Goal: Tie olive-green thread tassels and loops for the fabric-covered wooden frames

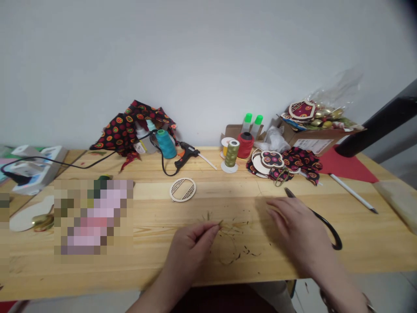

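My left hand [192,243] rests on the wooden table [208,269] with thumb and fingers pinched on thin olive-gold thread [228,248], which loops loosely on the wood in front of it. My right hand [293,230] lies to the right, fingers stretched forward and blurred by motion, holding nothing. It is next to black-handled scissors [325,226], which lie flat just beyond it. A round pale wooden cut-out [183,189] lies farther back, apart from both hands. Short thread snippets are scattered between the hands.
Along the wall stand a teal thread cone [166,143], a black glue gun [186,154], olive [231,154] and red [245,144] spools, patterned fabric pieces [293,163], a cardboard box of ornaments [317,124], and a white pen [353,193]. A white device with a cable [32,167] sits far left.
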`<state>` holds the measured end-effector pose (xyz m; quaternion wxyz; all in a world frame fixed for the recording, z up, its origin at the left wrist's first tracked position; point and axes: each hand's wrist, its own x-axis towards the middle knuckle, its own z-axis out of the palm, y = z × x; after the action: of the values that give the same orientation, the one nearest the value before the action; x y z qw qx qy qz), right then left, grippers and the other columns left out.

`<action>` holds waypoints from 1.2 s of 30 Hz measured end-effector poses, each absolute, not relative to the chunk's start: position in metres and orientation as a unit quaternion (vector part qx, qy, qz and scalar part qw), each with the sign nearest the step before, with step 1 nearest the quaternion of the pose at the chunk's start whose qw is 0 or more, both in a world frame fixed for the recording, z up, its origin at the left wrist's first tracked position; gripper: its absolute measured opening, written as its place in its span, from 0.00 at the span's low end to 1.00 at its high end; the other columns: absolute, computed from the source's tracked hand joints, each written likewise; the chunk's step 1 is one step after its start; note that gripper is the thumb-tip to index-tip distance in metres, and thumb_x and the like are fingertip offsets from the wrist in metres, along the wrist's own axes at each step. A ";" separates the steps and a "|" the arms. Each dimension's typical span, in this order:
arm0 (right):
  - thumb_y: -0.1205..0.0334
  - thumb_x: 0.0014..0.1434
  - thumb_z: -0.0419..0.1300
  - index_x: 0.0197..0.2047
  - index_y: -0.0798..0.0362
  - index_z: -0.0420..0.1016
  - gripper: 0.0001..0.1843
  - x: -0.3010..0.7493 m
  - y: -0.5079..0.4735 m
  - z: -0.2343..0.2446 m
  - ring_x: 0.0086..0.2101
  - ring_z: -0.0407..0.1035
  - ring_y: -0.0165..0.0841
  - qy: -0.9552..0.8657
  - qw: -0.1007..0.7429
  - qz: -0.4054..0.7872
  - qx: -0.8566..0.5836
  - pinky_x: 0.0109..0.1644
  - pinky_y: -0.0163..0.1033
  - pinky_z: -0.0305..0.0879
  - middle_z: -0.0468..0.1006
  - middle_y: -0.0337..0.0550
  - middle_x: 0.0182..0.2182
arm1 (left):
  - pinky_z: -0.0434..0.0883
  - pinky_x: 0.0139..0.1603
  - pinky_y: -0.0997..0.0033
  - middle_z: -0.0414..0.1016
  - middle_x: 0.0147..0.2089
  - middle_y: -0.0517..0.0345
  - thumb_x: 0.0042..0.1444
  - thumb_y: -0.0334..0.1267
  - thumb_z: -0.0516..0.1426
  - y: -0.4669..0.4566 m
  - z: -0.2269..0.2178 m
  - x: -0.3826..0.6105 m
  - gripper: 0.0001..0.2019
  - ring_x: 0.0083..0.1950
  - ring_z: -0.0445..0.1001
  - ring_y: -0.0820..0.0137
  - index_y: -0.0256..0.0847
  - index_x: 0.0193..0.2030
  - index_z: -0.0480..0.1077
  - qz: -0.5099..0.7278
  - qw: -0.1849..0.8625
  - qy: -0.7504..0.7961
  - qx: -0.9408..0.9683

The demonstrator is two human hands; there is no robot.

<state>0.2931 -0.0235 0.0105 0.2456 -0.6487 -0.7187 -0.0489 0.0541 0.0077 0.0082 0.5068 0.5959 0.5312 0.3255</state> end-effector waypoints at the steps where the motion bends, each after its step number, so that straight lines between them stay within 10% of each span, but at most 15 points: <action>1: 0.61 0.62 0.48 0.39 0.57 0.75 0.15 0.304 -0.027 0.009 0.37 0.70 0.44 -0.711 0.209 -0.085 -0.666 0.42 0.50 0.67 0.78 0.53 0.36 | 0.70 0.36 0.70 0.83 0.30 0.58 0.51 0.42 0.60 0.009 0.008 0.053 0.08 0.34 0.77 0.62 0.45 0.30 0.81 0.320 0.513 0.543 0.582; 8: 0.57 0.58 0.51 0.36 0.56 0.73 0.13 0.369 -0.065 -0.013 0.34 0.72 0.48 -0.620 0.002 -0.086 -0.780 0.38 0.51 0.69 0.77 0.56 0.33 | 0.63 0.28 0.74 0.75 0.21 0.60 0.46 0.46 0.63 0.015 0.009 0.055 0.11 0.25 0.68 0.71 0.40 0.28 0.80 0.332 0.586 0.563 0.479; 17: 0.67 0.55 0.48 0.48 0.65 0.71 0.20 0.371 -0.063 -0.026 0.37 0.73 0.48 -0.576 -0.028 -0.034 -0.817 0.41 0.48 0.70 0.76 0.60 0.36 | 0.46 0.17 0.76 0.55 0.10 0.71 0.44 0.46 0.64 0.012 0.013 0.061 0.15 0.15 0.45 0.80 0.37 0.33 0.81 0.332 0.629 0.575 0.403; 28: 0.47 0.54 0.55 0.29 0.51 0.67 0.16 0.291 -0.062 0.026 0.29 0.66 0.34 -0.520 0.313 0.478 -0.635 0.33 0.36 0.65 0.70 0.42 0.27 | 0.44 0.16 0.79 0.56 0.13 0.70 0.45 0.46 0.64 0.021 0.009 0.059 0.14 0.17 0.45 0.81 0.36 0.30 0.80 0.343 0.623 0.569 0.413; 36: 0.35 0.53 0.52 0.31 0.50 0.73 0.26 0.244 -0.058 -0.012 0.25 0.61 0.33 -0.517 0.283 0.601 -0.540 0.31 0.38 0.64 0.66 0.40 0.21 | 0.46 0.16 0.80 0.55 0.12 0.71 0.45 0.47 0.64 0.027 0.009 0.062 0.15 0.16 0.48 0.81 0.36 0.31 0.79 0.360 0.631 0.572 0.380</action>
<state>0.2437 -0.0578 -0.0123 0.2829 -0.5398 -0.5173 0.6009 0.0619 0.0274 0.0093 0.6308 0.3803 0.5724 0.3602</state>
